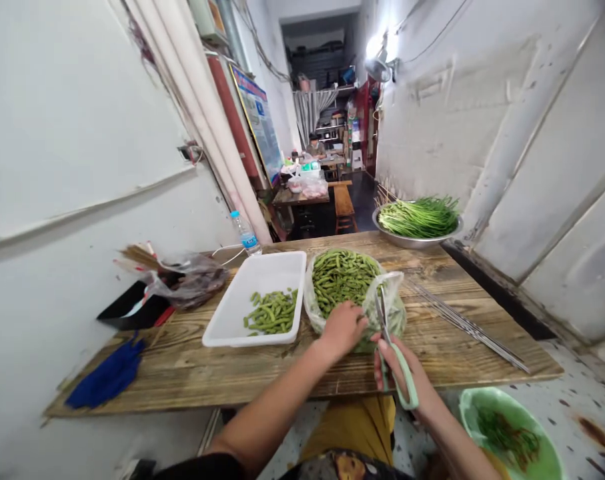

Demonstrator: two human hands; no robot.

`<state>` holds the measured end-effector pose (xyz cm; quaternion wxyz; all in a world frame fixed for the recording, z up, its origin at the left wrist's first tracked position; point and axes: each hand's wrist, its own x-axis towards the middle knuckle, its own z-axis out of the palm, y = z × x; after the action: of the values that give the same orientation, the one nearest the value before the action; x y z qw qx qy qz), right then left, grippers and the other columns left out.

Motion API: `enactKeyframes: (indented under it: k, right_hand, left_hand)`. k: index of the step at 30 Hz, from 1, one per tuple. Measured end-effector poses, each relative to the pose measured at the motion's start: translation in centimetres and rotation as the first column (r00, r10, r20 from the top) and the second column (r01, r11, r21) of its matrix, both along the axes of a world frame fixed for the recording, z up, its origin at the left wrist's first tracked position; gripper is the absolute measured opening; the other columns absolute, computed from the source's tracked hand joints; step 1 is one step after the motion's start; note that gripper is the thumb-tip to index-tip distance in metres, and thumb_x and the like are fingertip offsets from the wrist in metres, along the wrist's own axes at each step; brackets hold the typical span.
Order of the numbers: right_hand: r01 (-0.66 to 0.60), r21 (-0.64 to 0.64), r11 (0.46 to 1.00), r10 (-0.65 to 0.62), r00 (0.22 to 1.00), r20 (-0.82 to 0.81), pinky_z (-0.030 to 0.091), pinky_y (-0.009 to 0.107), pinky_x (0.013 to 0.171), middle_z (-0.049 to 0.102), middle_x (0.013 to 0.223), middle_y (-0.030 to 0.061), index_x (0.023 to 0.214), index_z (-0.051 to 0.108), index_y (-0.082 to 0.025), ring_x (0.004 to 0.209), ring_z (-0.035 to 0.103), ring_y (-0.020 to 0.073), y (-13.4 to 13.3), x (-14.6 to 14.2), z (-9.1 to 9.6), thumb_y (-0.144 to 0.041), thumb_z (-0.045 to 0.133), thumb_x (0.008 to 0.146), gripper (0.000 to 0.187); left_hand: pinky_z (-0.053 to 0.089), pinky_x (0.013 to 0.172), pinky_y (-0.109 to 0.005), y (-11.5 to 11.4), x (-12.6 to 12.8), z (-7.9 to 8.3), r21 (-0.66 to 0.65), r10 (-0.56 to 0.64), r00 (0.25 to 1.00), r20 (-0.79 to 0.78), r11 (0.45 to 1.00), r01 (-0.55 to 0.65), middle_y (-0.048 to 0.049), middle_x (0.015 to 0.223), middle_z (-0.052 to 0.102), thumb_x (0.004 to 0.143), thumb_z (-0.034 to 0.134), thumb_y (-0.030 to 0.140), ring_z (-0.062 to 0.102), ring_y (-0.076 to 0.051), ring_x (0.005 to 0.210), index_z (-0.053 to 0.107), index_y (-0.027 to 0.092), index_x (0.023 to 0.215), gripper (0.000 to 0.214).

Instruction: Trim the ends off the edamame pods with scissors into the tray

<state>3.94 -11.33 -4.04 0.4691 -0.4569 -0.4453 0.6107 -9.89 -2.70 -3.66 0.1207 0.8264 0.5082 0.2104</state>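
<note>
Left hand: one (343, 327), fingers curled at the near edge of the pod heap; could not tell whether a pod was pinched.
Right hand: one (401, 365), holding scissors (385, 327), blades pointing far.
Snipping: best judged done with left fingertips clear of the blades, one pod at a time, and the loose plastic (395, 283) folded away from the cut.
Bagged pods (347, 273): one heap, mid-table, just far of the left hand; too tangled to count.
White tray (227, 310): one, left of the heap; its pods (275, 312) overlapped, uncounted.
Metal rods (469, 327): several, bunched right.
Bottle (247, 233): one, far left.
Metal bowl (417, 241): one, far right.
</note>
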Motion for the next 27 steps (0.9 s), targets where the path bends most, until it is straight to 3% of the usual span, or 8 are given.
enactKeyframes:
  k: [2,6,9,12,15,17,22,27]
  right_hand:
    - [-0.031,0.074,0.997,0.022,0.991,0.13,0.045,0.022,0.042,0.047,0.059,-0.0055,0.109,0.049,-0.019,0.046,0.048,0.0103,1.7,0.6,1.1,-0.058,0.058,0.078,0.05]
    - [-0.152,-0.006,0.988,0.142,0.907,0.396,0.042,0.021,0.035,0.048,0.054,-0.0052,0.11,0.054,-0.02,0.041,0.048,0.0111,4.9,1.5,2.0,-0.055,0.061,0.076,0.048]
    - [-0.073,-0.096,0.993,0.11,0.883,0.456,0.041,0.023,0.032,0.045,0.05,-0.0059,0.108,0.056,-0.019,0.037,0.046,0.0119,5.5,2.0,0.7,-0.055,0.059,0.077,0.048]
    - [0.043,-0.162,0.986,0.02,0.931,0.365,0.043,0.024,0.034,0.046,0.053,-0.0059,0.114,0.053,-0.02,0.039,0.047,0.012,4.5,2.5,-1.2,-0.056,0.058,0.077,0.052]
    - [0.063,-0.171,0.983,-0.016,0.964,0.266,0.046,0.024,0.038,0.047,0.057,-0.0049,0.121,0.049,-0.022,0.044,0.049,0.0124,3.3,2.8,-2.3,-0.057,0.057,0.078,0.057]
    - [0.073,-0.145,0.987,-0.035,0.968,0.249,0.046,0.025,0.039,0.049,0.058,-0.0043,0.122,0.049,-0.022,0.045,0.049,0.0125,2.8,2.6,-2.2,-0.057,0.059,0.077,0.059]
    - [0.18,-0.117,0.977,-0.159,0.972,0.172,0.047,0.025,0.041,0.048,0.059,-0.0044,0.12,0.047,-0.02,0.046,0.049,0.0121,2.1,1.6,-0.8,-0.06,0.058,0.076,0.06]
    - [0.123,-0.139,0.983,-0.106,0.986,0.127,0.047,0.024,0.042,0.048,0.058,-0.0047,0.117,0.047,-0.02,0.048,0.05,0.0121,1.0,0.9,0.7,-0.058,0.057,0.077,0.057]
  left_hand:
    - [0.036,0.099,-0.044,-2.3,0.7,-0.9,0.105,0.042,0.999,0.006,0.994,-0.043,-0.0152,0.128,0.05,0.087,0.046,0.026,0.045,-0.029,0.118,0.067,0.017,0.1,0.026]
    - [0.036,0.101,-0.042,-5.2,0.8,-1.9,0.1,-0.151,0.982,-0.115,0.982,0.162,-0.0149,0.127,0.051,0.087,0.042,0.018,0.044,-0.026,0.117,0.055,0.012,0.121,0.036]
    - [0.037,0.101,-0.04,-6.2,-0.2,-2.1,0.048,-0.183,0.973,-0.143,0.98,0.191,-0.014,0.125,0.053,0.088,0.039,0.014,0.044,-0.025,0.117,0.048,0.011,0.128,0.041]
    - [0.038,0.1,-0.038,-6.2,-1.6,-1.8,0.028,-0.22,0.972,-0.088,0.974,0.223,-0.0125,0.125,0.054,0.086,0.04,0.011,0.044,-0.024,0.118,0.051,0.012,0.125,0.041]
    - [0.043,0.094,-0.034,-4.4,-2.5,-1.0,0.042,-0.232,0.973,0.004,0.972,0.232,-0.0108,0.113,0.062,0.088,0.037,0.01,0.053,-0.02,0.105,0.06,0.013,0.114,0.035]
    - [0.045,0.088,-0.033,-1.9,-2.3,-0.3,0.072,-0.13,0.99,0.053,0.989,0.126,-0.0097,0.1,0.065,0.091,0.035,0.013,0.056,-0.019,0.094,0.064,0.015,0.106,0.033]
    - [0.044,0.087,-0.034,4.7,0.8,0.5,0.089,-0.042,0.997,-0.068,0.995,0.048,-0.0113,0.094,0.065,0.086,0.053,0.025,0.057,-0.023,0.095,0.068,0.014,0.095,0.021]
    - [0.044,0.085,-0.035,6.6,2.0,0.2,-0.057,-0.008,0.998,-0.06,0.998,0.005,-0.014,0.093,0.067,0.081,0.056,0.016,0.06,-0.024,0.092,0.067,0.012,0.092,0.016]
